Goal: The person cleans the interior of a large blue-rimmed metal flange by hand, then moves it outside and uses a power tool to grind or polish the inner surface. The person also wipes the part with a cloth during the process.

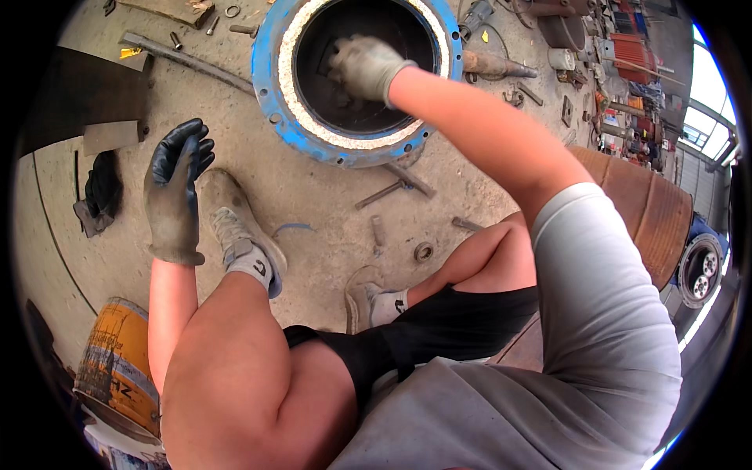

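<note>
My right hand (366, 69), in a worn grey work glove, reaches into the dark bore of a round blue metal housing (268, 100). Its fingers are curled downward; whatever they grip, if anything, is hidden in the shadow. A broad ring of whitish, crumbly-looking material (291, 110) lines the face inside the bolt-holed flange. To the left, my left hand (177, 184) hovers over the concrete beside my shoe (235, 219). That hand wears a grey glove with dark palm and fingers, is slightly bent with fingers apart, and holds nothing.
A long metal bar (188, 63) lies left of the housing, a T-shaped tool (384, 192) below it, and a nut-like ring (423, 251) farther down. Rusty drum (627, 196) at right; yellow drum (117, 360) at lower left. Dark cloth or glove (102, 188) at left. Machine parts crowd the far right.
</note>
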Demonstrator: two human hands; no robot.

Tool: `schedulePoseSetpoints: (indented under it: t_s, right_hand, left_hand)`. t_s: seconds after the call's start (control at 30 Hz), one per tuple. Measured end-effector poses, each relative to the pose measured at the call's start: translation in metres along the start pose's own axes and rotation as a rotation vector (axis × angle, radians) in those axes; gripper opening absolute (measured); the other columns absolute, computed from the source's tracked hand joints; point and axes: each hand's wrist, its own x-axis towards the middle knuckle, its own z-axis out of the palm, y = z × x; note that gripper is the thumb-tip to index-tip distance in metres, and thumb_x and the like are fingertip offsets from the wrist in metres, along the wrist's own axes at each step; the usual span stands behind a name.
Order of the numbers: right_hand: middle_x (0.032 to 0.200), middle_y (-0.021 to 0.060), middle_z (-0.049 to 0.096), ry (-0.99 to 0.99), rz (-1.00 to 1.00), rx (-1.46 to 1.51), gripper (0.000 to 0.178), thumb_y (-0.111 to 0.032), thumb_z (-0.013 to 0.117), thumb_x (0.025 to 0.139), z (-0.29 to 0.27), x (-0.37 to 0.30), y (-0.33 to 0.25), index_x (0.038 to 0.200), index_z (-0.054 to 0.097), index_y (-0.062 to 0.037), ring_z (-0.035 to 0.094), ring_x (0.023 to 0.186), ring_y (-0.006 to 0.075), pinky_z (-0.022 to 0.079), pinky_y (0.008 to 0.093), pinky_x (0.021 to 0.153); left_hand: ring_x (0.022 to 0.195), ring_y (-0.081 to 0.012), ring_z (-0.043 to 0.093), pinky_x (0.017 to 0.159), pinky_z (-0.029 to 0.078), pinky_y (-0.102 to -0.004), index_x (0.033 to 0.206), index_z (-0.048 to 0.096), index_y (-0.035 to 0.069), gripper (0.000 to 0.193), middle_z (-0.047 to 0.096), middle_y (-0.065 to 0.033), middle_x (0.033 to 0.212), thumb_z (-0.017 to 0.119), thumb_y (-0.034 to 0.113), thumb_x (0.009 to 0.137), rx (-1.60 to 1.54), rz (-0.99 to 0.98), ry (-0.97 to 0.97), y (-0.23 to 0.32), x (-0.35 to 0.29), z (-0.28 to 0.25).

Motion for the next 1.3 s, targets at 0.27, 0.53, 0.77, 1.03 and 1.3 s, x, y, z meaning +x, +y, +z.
schedulePoseSetpoints:
  t_s: [0.27, 0.53, 0.77, 1.03, 1.3]
  right_hand:
    - [0.134, 0.0208, 0.068, 0.071, 0.147, 0.441, 0.043, -0.037, 0.069, 0.093, -0.008, 0.005, -0.001, 0.123, 0.073, -0.0061, 0.066, 0.124, 0.0366, 0.058, 0.0466, 0.103]
    - [0.128, 0.0212, 0.072, 0.090, 0.144, 0.245, 0.040, -0.038, 0.071, 0.095, -0.013, -0.002, -0.027, 0.119, 0.078, -0.0071, 0.068, 0.120, 0.0388, 0.055, 0.0483, 0.105]
    - [0.127, 0.0195, 0.074, 0.079, 0.292, 0.468, 0.032, -0.023, 0.058, 0.100, 0.008, 0.021, -0.035, 0.121, 0.079, -0.0093, 0.070, 0.120, 0.0395, 0.055, 0.0474, 0.104]
    - [0.096, 0.0192, 0.078, 0.417, 0.971, 1.968, 0.026, -0.019, 0.073, 0.093, 0.003, 0.011, -0.027, 0.106, 0.077, 0.0025, 0.076, 0.088, 0.0299, 0.059, 0.0386, 0.083]
    - [0.127, 0.0220, 0.071, 0.364, 0.468, 0.371, 0.030, -0.023, 0.062, 0.096, 0.012, 0.020, -0.028, 0.118, 0.074, -0.0048, 0.066, 0.123, 0.0381, 0.053, 0.0443, 0.108]
  left_hand:
    - [0.122, -0.0220, 0.067, 0.108, 0.053, -0.0381, 0.143, 0.061, -0.001, 0.038, 0.067, -0.0129, 0.139, 0.059, 0.017, 0.110, 0.008, 0.013, -0.029, -0.002, 0.001, -0.004]
    - [0.114, -0.0186, 0.070, 0.102, 0.056, -0.0343, 0.138, 0.065, -0.001, 0.032, 0.070, -0.0115, 0.132, 0.059, 0.011, 0.109, -0.030, 0.007, 0.000, 0.000, -0.004, -0.003]
    - [0.120, -0.0210, 0.067, 0.106, 0.054, -0.0370, 0.143, 0.062, -0.001, 0.038, 0.067, -0.0130, 0.138, 0.059, 0.016, 0.110, 0.007, -0.023, -0.040, -0.004, 0.001, -0.001]
    - [0.118, -0.0208, 0.069, 0.105, 0.054, -0.0370, 0.142, 0.063, -0.001, 0.036, 0.069, -0.0122, 0.135, 0.060, 0.017, 0.110, -0.007, 0.012, -0.052, 0.003, 0.014, 0.018]
    - [0.119, -0.0214, 0.068, 0.105, 0.054, -0.0371, 0.142, 0.063, -0.001, 0.036, 0.068, -0.0128, 0.136, 0.059, 0.016, 0.110, 0.000, -0.027, -0.051, -0.003, 0.010, 0.008]
